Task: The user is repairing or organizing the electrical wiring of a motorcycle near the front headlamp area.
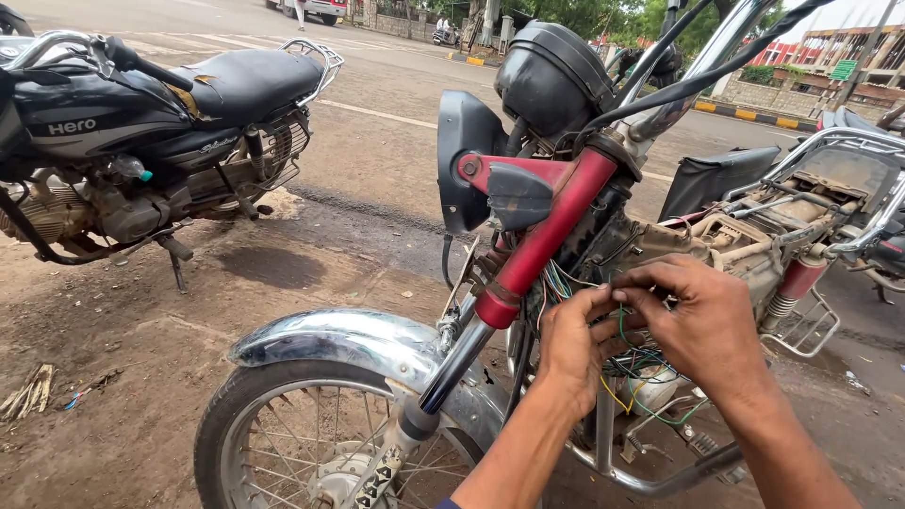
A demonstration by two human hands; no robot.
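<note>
Left hand [575, 341] and right hand [702, 325] meet at the stripped motorcycle [603, 217] behind its red fork leg [547, 236], fingers pressed together, pinching the loose wiring bundle [633, 363] just under the frame. A second, black motorcycle [141, 123] stands well apart. The chrome front mudguard [330, 339] sits below. Green and yellow wires hang beneath the hands.

A single head-worn camera looks down and forward from close above the stripped motorcycle [603, 254], facing its red fork leg [542, 236] and front wheel [320, 443]. Farther off, at upper left, a parked black motorcycle [141, 123] and the road [396, 85] fill the background.
</note>
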